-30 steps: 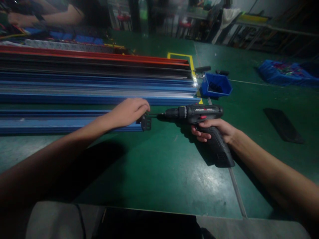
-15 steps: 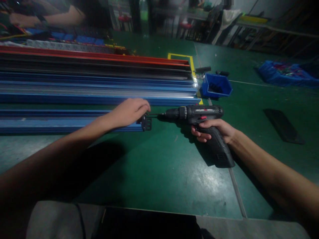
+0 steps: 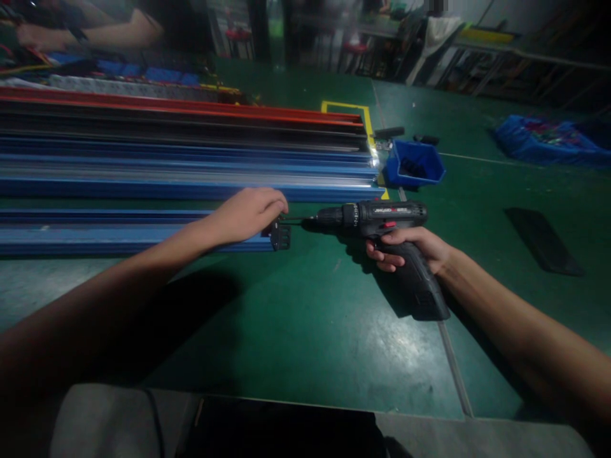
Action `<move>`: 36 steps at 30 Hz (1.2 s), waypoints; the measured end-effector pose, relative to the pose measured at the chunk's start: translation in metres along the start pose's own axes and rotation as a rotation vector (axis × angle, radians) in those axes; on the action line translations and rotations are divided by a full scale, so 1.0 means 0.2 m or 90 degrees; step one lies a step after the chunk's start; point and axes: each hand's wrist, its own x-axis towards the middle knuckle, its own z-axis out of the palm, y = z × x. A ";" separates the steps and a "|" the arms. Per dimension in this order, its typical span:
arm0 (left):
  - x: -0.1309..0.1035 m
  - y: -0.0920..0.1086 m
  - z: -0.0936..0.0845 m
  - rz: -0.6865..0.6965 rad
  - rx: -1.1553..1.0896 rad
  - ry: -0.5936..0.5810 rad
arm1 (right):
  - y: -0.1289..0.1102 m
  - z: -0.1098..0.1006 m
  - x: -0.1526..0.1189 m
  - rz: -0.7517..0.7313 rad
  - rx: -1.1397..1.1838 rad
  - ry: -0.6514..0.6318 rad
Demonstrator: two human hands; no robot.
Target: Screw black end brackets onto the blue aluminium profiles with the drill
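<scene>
My right hand (image 3: 405, 249) is wrapped round the grip of a black cordless drill (image 3: 391, 213), a finger at its trigger. The drill lies level and points left, its thin bit (image 3: 293, 221) reaching the black end cap (image 3: 281, 236) of a long blue metal profile (image 3: 119, 235). Over that end of the profile rests my left hand (image 3: 252, 213), its fingers curled round the profile and cap. The fingertips are partly hidden. Where exactly the bit's tip meets the cap cannot be made out.
More long profiles, blue (image 3: 191, 184), black and red (image 3: 286, 113), lie behind. A blue bin (image 3: 414, 166) with dark parts stands beyond the drill. At the right are a dark flat object (image 3: 541, 240) and a blue-lined container (image 3: 539, 141). Another person's arm (image 3: 114, 35) is at the far left.
</scene>
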 end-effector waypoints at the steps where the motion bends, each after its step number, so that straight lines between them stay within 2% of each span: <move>1: 0.00 0.00 0.00 0.001 0.000 -0.002 | 0.00 0.00 0.00 0.000 0.001 0.000; 20: 0.00 0.00 0.00 0.001 0.013 -0.001 | 0.00 -0.02 0.01 0.005 0.025 -0.008; 36: 0.00 0.01 0.00 -0.006 0.017 -0.007 | -0.01 -0.02 0.00 0.030 0.049 0.021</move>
